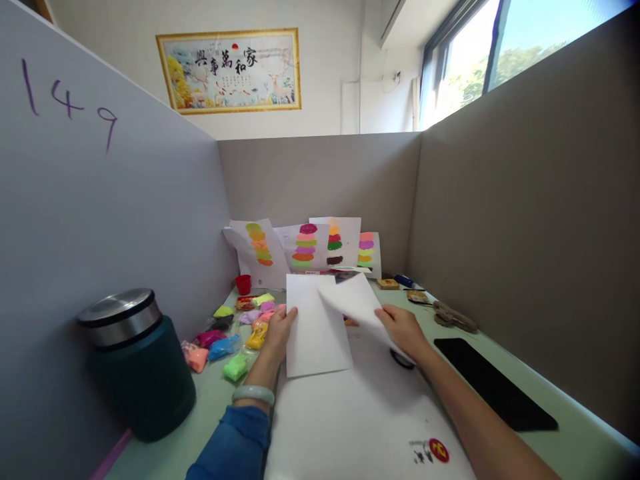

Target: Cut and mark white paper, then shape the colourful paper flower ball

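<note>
My left hand (281, 328) is closed on the left edge of a white sheet of paper (316, 340), thumb on its face. Another white sheet (357, 300), tilted and slightly curled, is pinched at its right edge by my right hand (401, 327). The two sheets overlap near the top middle. Both are over a large white board or bag (345, 427) with a red round logo. Part of a black ring-shaped thing (401, 360) shows under my right hand. Several bright packets of soft clay-like material (225, 348) lie left of my left hand.
A dark green flask (143, 380) stands at the left by the partition. Painted sheets (260, 253) lean at the back near a red cup (243, 285). On the right lie a black mat (493, 383), a brown bundle (455, 317) and a small yellow box (388, 284).
</note>
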`<control>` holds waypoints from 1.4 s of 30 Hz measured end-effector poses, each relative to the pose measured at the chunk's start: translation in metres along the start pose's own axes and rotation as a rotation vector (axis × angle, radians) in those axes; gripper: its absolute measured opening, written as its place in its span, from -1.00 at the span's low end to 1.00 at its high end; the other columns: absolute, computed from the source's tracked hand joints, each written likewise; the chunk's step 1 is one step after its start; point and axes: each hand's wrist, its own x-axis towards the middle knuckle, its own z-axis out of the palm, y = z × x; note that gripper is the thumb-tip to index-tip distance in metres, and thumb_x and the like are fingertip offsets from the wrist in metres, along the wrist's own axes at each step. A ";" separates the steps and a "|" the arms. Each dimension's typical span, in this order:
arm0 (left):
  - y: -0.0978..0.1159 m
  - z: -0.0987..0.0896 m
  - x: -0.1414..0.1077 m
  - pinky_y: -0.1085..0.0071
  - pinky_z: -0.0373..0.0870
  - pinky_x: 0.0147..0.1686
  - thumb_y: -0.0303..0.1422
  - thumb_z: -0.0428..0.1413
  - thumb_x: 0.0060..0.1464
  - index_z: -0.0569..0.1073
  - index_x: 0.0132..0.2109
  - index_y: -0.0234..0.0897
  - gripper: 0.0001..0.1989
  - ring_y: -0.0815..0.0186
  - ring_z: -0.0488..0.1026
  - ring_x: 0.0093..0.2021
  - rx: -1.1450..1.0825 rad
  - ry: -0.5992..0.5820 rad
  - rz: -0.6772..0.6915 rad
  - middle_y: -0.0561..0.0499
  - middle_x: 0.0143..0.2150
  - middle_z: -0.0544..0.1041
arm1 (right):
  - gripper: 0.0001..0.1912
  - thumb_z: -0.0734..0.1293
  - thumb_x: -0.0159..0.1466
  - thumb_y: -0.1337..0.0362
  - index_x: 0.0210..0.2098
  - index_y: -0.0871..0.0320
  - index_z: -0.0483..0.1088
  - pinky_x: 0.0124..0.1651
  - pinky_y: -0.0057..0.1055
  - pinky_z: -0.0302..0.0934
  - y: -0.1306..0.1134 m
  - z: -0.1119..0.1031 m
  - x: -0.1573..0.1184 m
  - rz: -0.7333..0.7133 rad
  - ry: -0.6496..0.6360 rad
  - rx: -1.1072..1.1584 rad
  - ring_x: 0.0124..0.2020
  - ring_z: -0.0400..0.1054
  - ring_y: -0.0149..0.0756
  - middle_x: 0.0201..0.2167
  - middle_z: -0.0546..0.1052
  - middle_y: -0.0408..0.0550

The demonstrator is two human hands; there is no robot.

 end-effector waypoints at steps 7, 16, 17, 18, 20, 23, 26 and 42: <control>0.011 -0.006 0.006 0.42 0.35 -0.36 -0.07 0.19 -0.18 0.44 -0.29 -0.33 -0.59 0.32 0.41 -0.42 0.029 0.336 0.163 0.06 -0.48 0.47 | -0.64 0.10 0.27 0.08 -0.51 0.15 0.28 -0.41 -0.42 -0.04 0.005 -0.024 0.015 -0.034 0.426 -0.406 -0.53 0.14 -0.33 -0.60 0.33 -0.11; 0.093 0.001 -0.013 0.53 0.26 -0.40 -0.17 0.05 0.09 0.41 -0.31 -0.33 -0.73 0.43 0.31 -0.43 0.159 0.619 0.649 0.12 -0.47 0.39 | -0.80 0.26 0.18 0.23 -0.54 0.16 0.38 -0.41 -0.47 0.00 -0.031 0.033 -0.034 -0.088 -0.671 -0.350 -0.48 0.26 -0.34 -0.56 0.44 -0.12; 0.106 0.005 -0.019 0.54 0.24 -0.43 -0.16 0.06 0.09 0.38 -0.36 -0.32 -0.72 0.45 0.28 -0.47 0.151 0.587 0.690 0.15 -0.51 0.34 | -0.77 0.28 0.17 0.17 -0.53 0.15 0.38 -0.41 -0.49 0.02 -0.038 0.041 -0.038 -0.175 -0.829 -0.228 -0.47 0.27 -0.34 -0.56 0.44 -0.15; 0.119 0.008 -0.026 0.55 0.23 -0.44 -0.16 0.08 0.08 0.35 -0.40 -0.32 -0.71 0.47 0.26 -0.49 0.153 0.556 0.742 0.17 -0.54 0.30 | -0.73 0.24 0.20 0.12 -0.52 0.15 0.37 -0.42 -0.49 0.03 -0.043 0.045 -0.040 -0.202 -0.825 -0.152 -0.47 0.27 -0.34 -0.56 0.43 -0.16; 0.146 0.015 -0.039 0.54 0.24 -0.44 -0.18 0.10 0.09 0.28 -0.47 -0.30 -0.69 0.49 0.23 -0.51 0.138 0.526 0.860 0.18 -0.55 0.24 | -0.68 0.12 0.28 0.11 -0.40 0.16 0.39 -0.40 -0.48 0.06 -0.048 0.044 -0.034 -0.130 -0.482 -0.123 -0.44 0.29 -0.32 -0.48 0.47 -0.11; 0.182 0.023 -0.057 0.53 0.27 -0.39 -0.22 0.11 0.11 0.22 -0.51 -0.28 -0.66 0.48 0.26 -0.48 0.147 0.507 1.005 0.18 -0.55 0.23 | -0.73 0.13 0.27 0.19 -0.38 0.17 0.38 -0.37 -0.44 0.01 -0.043 0.036 -0.026 0.044 -0.109 -0.475 -0.42 0.30 -0.27 -0.47 0.47 -0.01; 0.206 0.032 -0.067 0.48 0.33 -0.26 -0.25 0.09 0.15 0.31 -0.43 -0.31 -0.74 0.44 0.36 -0.33 0.147 0.424 1.091 0.11 -0.43 0.38 | -0.78 0.20 0.21 0.25 -0.52 0.16 0.34 -0.41 -0.45 -0.03 -0.044 0.043 -0.041 -0.002 -0.496 -0.506 -0.48 0.27 -0.32 -0.55 0.43 -0.07; 0.184 0.049 -0.049 0.36 0.41 -0.08 -0.25 0.10 0.13 0.45 -0.19 -0.31 -0.79 0.32 0.49 -0.16 -0.057 0.158 0.768 0.01 -0.23 0.52 | -0.69 0.17 0.21 0.10 -0.45 0.16 0.42 -0.49 -0.46 -0.01 -0.050 0.032 -0.034 0.035 -0.527 -0.057 -0.52 0.23 -0.33 -0.55 0.44 -0.12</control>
